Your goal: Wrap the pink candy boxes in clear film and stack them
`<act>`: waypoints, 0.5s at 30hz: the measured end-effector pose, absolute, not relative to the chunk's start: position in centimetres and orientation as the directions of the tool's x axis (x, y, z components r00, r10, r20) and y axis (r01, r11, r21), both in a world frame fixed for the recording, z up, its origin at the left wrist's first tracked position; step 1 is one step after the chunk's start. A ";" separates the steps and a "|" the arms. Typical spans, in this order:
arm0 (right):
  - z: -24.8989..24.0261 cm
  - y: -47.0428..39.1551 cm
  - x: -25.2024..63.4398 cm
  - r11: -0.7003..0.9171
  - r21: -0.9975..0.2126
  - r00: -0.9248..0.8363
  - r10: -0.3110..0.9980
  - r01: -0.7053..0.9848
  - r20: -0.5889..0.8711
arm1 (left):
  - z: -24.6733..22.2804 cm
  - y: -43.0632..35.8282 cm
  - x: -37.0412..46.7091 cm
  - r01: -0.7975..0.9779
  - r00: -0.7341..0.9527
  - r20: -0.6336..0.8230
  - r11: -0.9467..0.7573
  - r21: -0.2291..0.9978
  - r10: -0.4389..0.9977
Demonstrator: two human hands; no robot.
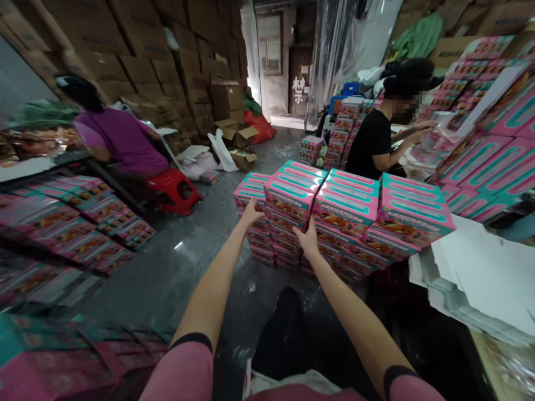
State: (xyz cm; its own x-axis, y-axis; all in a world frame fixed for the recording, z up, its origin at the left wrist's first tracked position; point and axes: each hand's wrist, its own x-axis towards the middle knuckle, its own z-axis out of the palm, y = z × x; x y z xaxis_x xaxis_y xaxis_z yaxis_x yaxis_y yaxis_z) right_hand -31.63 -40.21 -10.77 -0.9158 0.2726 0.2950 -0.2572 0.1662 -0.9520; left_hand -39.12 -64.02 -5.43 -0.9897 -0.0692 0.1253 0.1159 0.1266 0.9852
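Observation:
Several stacks of pink and turquoise food boxes (292, 200) stand in a row on the floor before me. My left hand (252, 214) is at the left front edge of the second stack, its thumb over the printed front and its fingers at the side. On the right edge of that stack, my right hand (307, 239) has its fingers in the gap by the neighbouring stack (345, 209), thumb across the front. Both hands grip the stack between them; parts of the fingers are hidden. Another stack (418, 214) ends the row on the right.
A person in purple (125, 133) sits left on a red stool (175, 189). Another in black (371, 133) works at the right. More boxes (75, 228) are piled left; white card sheets (489, 267) lie right. Brown cartons (125, 44) line the back wall.

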 end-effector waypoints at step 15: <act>-11.2 -42.9 -33.2 0.078 -0.981 -0.908 0.373 -0.175 0.192 | -6.5 -63.3 -45.7 0.245 -0.950 0.231 0.047 0.968 0.209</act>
State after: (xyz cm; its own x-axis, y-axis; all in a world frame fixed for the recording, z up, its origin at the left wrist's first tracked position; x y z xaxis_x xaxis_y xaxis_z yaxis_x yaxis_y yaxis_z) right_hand -33.23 -42.87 -11.22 -0.9076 0.3734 0.1918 -0.1754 0.0777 -0.9814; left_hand -45.70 -63.30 -6.53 -0.9504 0.2088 0.2306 0.2452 0.0466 0.9683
